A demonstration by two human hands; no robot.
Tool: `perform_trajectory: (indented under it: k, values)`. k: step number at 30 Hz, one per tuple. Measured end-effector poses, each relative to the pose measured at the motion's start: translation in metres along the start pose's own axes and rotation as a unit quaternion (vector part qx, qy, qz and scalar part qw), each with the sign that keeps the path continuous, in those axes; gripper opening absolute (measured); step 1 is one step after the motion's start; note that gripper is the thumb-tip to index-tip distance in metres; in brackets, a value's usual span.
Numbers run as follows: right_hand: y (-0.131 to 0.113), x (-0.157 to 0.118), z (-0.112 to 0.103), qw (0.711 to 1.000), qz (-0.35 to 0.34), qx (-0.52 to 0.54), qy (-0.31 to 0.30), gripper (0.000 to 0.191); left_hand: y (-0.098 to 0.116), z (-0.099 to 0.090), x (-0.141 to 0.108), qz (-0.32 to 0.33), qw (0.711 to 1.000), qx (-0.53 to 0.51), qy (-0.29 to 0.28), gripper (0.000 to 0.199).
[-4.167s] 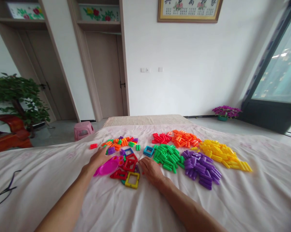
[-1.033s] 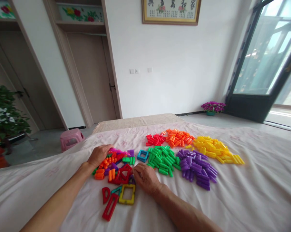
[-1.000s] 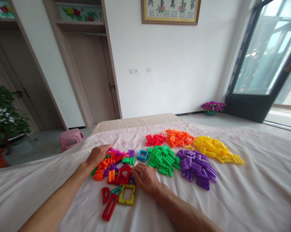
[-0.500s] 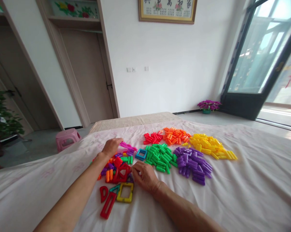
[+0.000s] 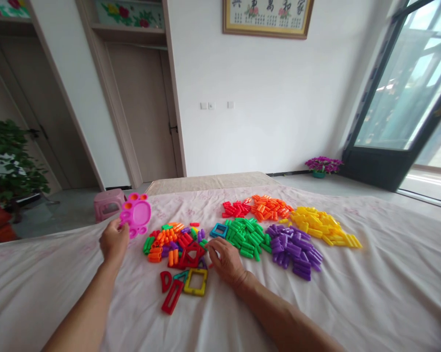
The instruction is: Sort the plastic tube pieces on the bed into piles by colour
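My left hand (image 5: 115, 239) is closed on the edge of a pink plastic piece (image 5: 141, 212), a rounded plate ringed by small circles, held up at the left of the cloth. My right hand (image 5: 225, 259) is low, its fingers curled together at the right edge of a mixed pile of plastic tubes (image 5: 169, 237). What its fingertips grip, if anything, is hidden; a green tube lies right by them. Red frame-like tiles (image 5: 193, 255) rest on the near side of this pile. Closer to me lie a yellow square frame (image 5: 196, 282), a red rectangular frame (image 5: 172, 297) and a red D-shaped piece (image 5: 165, 281).
Sorted tubes lie beyond and right of my right hand: green (image 5: 245, 237), purple (image 5: 295, 249), red (image 5: 236, 209), orange (image 5: 271, 208) and yellow (image 5: 323, 225). A blue square frame (image 5: 219, 230) touches the green heap. Beyond the cloth's left edge stands a pink stool (image 5: 108, 204).
My left hand has drawn the pink piece away from the mixed pile to the left and tilted it up. My right hand stays beside the pile. The view has shifted slightly.
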State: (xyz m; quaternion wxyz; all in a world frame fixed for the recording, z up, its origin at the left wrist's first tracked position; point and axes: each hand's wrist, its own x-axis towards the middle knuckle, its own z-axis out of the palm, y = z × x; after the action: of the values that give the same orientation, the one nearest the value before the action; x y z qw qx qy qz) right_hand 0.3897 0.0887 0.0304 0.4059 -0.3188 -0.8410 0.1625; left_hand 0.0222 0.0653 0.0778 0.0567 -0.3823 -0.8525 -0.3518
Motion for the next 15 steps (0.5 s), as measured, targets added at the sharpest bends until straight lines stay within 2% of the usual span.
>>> perform_trajectory:
  k: [3,5,9,13,15]
  values:
    - [0.002,0.004,0.004,0.999,-0.003,-0.053,-0.006,0.027,-0.040,-0.013,-0.016,-0.074,0.996,0.015,-0.038,0.056]
    - [0.003,0.014,0.005,0.994,0.002,-0.109,-0.030,0.037,-0.055,-0.017,-0.028,-0.103,0.992,0.024,-0.073,0.055]
    - [0.009,0.045,0.009,0.974,0.016,-0.208,-0.083,0.047,-0.063,-0.020,-0.053,-0.127,0.988,0.030,-0.088,0.058]
    - [0.016,0.072,0.015,0.959,0.035,-0.232,-0.161,0.036,-0.063,-0.022,-0.063,-0.136,0.986,0.029,-0.087,0.058]
    - [0.015,0.077,0.015,0.956,0.041,-0.231,-0.175,0.029,-0.066,-0.023,-0.062,-0.131,0.986,0.031,-0.102,0.057]
